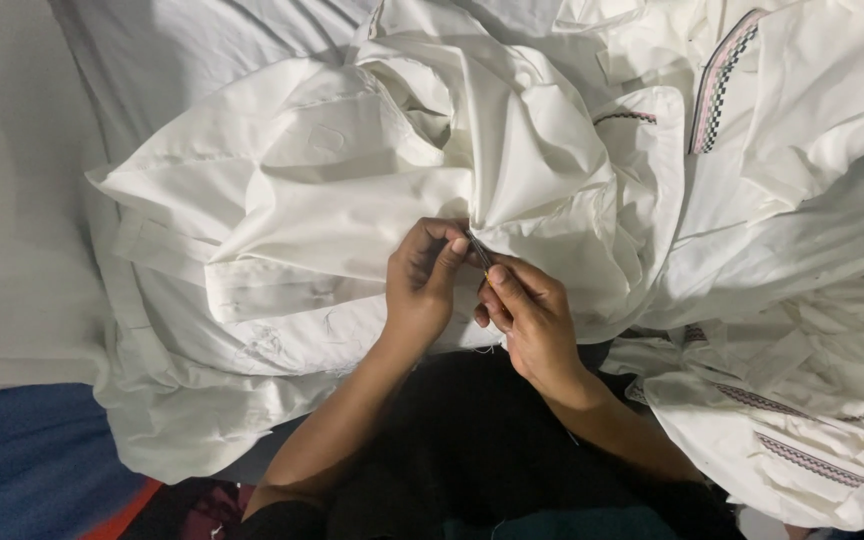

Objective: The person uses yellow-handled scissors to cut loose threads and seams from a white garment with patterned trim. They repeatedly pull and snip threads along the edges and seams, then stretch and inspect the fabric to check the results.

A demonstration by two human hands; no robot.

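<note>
Two hands meet at the middle of the head view, over a heap of white garments (352,180) that covers the bed (12,200): the left hand (420,280) pinches a fold of cloth with fingers closed, and the right hand (532,315) grips a thin dark tool (480,250), fingers clamped on it, its tip at the same fold. More white pieces with patterned trim (717,80) lie toward the right edge; this looks like fine thread work at a seam, calling for a steady, small pull.
</note>
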